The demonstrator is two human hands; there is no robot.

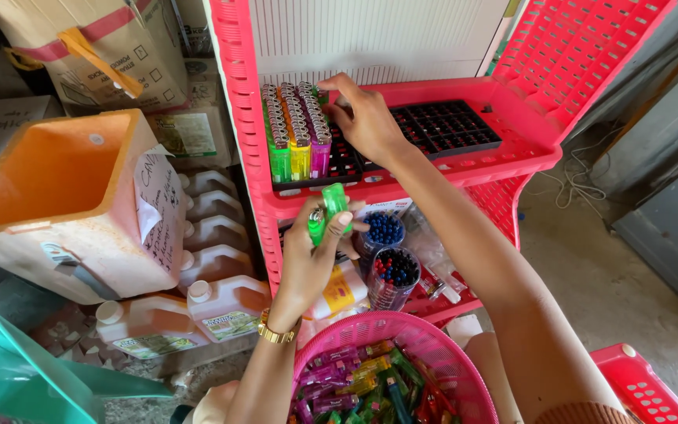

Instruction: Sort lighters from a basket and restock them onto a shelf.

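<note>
From the head camera, the left hand (308,263) is closed around two green lighters (327,212), held upright in the air just below the front edge of the pink shelf (527,153). A gold bracelet (275,333) sits on that wrist.

The right hand (366,118) reaches over the black slotted tray (453,126) that lies on the shelf, fingers bent and tips touching the back end of the lighter rows (296,129). Whether it grips one cannot be told. The lighters stand in three rows, green, yellow and purple, along the tray's left edge. The rest of the tray, toward the right edge of the shelf, shows bare slots, so the room there is open.

Under the shelf, two clear cups of pens (390,267) stand close together just right of the left hand. A pink basket (425,341) full of mixed lighters sits at the bottom, under both forearms. To the left, an orange cut-open can (64,204) and white jugs (217,302) crowd the floor beside the shelf's left post.
</note>
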